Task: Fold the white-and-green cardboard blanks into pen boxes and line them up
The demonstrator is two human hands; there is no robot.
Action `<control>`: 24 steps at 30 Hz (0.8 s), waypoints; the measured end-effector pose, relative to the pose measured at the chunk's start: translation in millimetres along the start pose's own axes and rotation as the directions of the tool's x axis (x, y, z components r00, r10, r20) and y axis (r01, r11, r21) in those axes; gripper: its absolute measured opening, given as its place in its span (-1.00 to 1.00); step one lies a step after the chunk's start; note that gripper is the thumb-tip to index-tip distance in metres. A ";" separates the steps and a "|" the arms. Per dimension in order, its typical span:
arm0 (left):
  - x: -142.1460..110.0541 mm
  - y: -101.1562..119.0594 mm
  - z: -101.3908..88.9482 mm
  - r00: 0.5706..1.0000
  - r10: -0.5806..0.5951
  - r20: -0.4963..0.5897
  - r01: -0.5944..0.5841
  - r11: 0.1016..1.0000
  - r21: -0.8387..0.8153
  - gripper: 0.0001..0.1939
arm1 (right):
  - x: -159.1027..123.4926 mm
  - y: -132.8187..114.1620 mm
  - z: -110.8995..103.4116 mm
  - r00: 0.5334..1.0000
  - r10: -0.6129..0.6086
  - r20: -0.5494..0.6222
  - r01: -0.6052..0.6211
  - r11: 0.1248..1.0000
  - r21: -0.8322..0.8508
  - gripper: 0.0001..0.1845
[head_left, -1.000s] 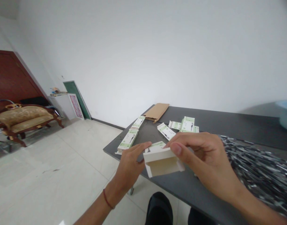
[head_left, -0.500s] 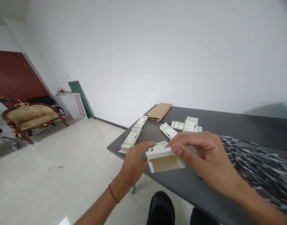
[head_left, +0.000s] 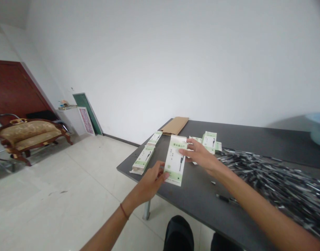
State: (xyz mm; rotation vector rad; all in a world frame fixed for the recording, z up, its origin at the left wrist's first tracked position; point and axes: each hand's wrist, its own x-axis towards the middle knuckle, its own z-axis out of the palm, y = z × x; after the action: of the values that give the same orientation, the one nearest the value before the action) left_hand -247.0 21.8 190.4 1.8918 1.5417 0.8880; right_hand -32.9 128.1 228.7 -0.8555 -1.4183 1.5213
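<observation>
A white and green cardboard box (head_left: pixel 175 158) is held above the dark table, its printed face with a pen picture turned toward me. My left hand (head_left: pixel 153 179) grips its lower left edge between thumb and fingers. On the upper right edge, my right hand (head_left: pixel 198 153) pinches it, thumb on the front face. More such boxes lie around: a row of boxes (head_left: pixel 143 158) along the table's left edge, and a small pile of boxes (head_left: pixel 209 140) behind my right hand. A large heap of black pens (head_left: pixel 266 184) spreads to the right, under and beyond my right forearm.
A flat brown cardboard piece (head_left: pixel 177 124) lies at the table's far left corner. One loose pen (head_left: pixel 225 198) rests near the front edge of the table (head_left: pixel 191 195). A light blue basin (head_left: pixel 319 129) stands at the far right. Left on the floor is a carved sofa (head_left: pixel 31 134).
The box has turned from its open end facing me to its printed face upright before me. My right hand has moved up and away, now on its upper right edge.
</observation>
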 end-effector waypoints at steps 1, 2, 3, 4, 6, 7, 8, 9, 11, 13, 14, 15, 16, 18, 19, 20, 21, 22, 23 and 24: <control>0.9 -3.5 1.2 1.000 -0.022 0.021 0.022 1.000 0.001 -0.67 | 5.1 10.4 0.5 1.000 0.025 -0.010 -0.025 1.000 0.012 -0.40; 1.5 -6.5 3.0 0.998 -0.054 0.041 0.054 0.999 0.007 -0.64 | 9.8 20.9 1.1 0.998 0.054 -0.025 -0.053 0.998 0.025 -0.39; 1.8 -8.9 5.3 0.995 -0.088 0.043 0.087 0.996 0.022 -0.60 | 14.0 31.0 1.7 0.996 0.081 -0.031 -0.080 0.996 0.040 -0.43; 1.8 -10.6 8.3 0.994 -0.113 0.009 0.112 0.992 0.060 -0.56 | 17.7 40.3 2.4 0.994 0.106 -0.029 -0.105 0.993 0.057 -0.47; 1.4 -12.0 16.1 0.987 -0.122 -0.108 0.139 0.976 0.169 -0.42 | 23.2 55.6 3.4 0.989 0.144 -0.034 -0.140 0.986 0.089 -0.52; 1.4 -11.9 20.6 0.981 -0.108 -0.162 0.144 0.963 0.226 -0.33 | 25.0 61.4 3.8 0.987 0.157 -0.037 -0.152 0.983 0.104 -0.52; 1.7 -11.5 25.3 0.975 -0.092 -0.202 0.149 0.947 0.285 -0.24 | 26.2 66.2 4.3 0.985 0.166 -0.043 -0.160 0.980 0.116 -0.51; 2.5 -11.0 29.7 0.972 -0.078 -0.223 0.154 0.927 0.343 -0.15 | 26.8 70.1 5.0 0.984 0.173 -0.049 -0.165 0.978 0.126 -0.48; 5.6 -10.5 36.5 0.974 -0.070 -0.215 0.157 0.893 0.421 -0.07 | 26.5 76.4 7.5 0.982 0.178 -0.063 -0.168 0.977 0.133 -0.43; 9.7 -10.9 39.4 0.978 -0.073 -0.197 0.159 0.870 0.466 -0.14 | 25.1 81.9 11.5 0.981 0.174 -0.083 -0.163 0.979 0.125 -0.37; 11.7 -11.3 39.3 0.979 -0.076 -0.191 0.161 0.863 0.480 -0.22 | 24.3 84.4 13.8 0.981 0.170 -0.096 -0.159 0.981 0.114 -0.34; 13.6 -11.8 38.3 0.979 -0.078 -0.187 0.161 0.858 0.487 -0.32 | 23.5 86.8 16.2 0.980 0.164 -0.109 -0.154 0.983 0.099 -0.32; 15.4 -12.4 36.7 0.980 -0.081 -0.184 0.163 0.854 0.495 -0.41 | 22.9 88.9 18.2 0.980 0.158 -0.122 -0.149 0.986 0.077 -0.31; 18.6 -13.7 32.9 0.978 -0.092 -0.185 0.177 0.834 0.522 -0.52 | 22.7 91.3 20.0 0.980 0.138 -0.145 -0.137 0.990 0.013 -0.29; 20.4 -14.7 31.3 0.977 -0.099 -0.190 0.188 0.821 0.539 -0.53 | 23.2 91.3 19.2 0.980 0.123 -0.156 -0.129 0.991 -0.031 -0.27; 22.4 -16.2 30.3 0.975 -0.107 -0.193 0.199 0.807 0.557 -0.53 | 24.1 90.4 17.1 0.981 0.100 -0.168 -0.115 0.990 -0.083 -0.24; 24.9 -18.1 30.0 0.974 -0.115 -0.196 0.209 0.791 0.575 -0.50 | 25.5 88.5 13.7 0.981 0.067 -0.182 -0.094 0.985 -0.142 -0.19; 27.9 -20.6 30.4 0.973 -0.121 -0.195 0.216 0.776 0.592 -0.46 | 27.3 85.5 9.0 0.980 0.023 -0.195 -0.064 0.977 -0.205 -0.15; 31.3 -23.5 31.3 0.973 -0.126 -0.192 0.219 0.763 0.609 -0.40 | 29.5 81.8 3.4 0.978 -0.031 -0.209 -0.027 0.963 -0.269 -0.12; 35.2 -26.7 32.6 0.973 -0.131 -0.188 0.222 0.750 0.624 -0.35 | 31.9 77.3 -2.8 0.972 -0.090 -0.219 0.013 0.944 -0.331 -0.10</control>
State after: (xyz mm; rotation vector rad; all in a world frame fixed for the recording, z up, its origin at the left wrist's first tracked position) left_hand -234.0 61.7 154.9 2.0996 2.2856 0.4178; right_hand -53.4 160.0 154.1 -1.1472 -1.5271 1.1180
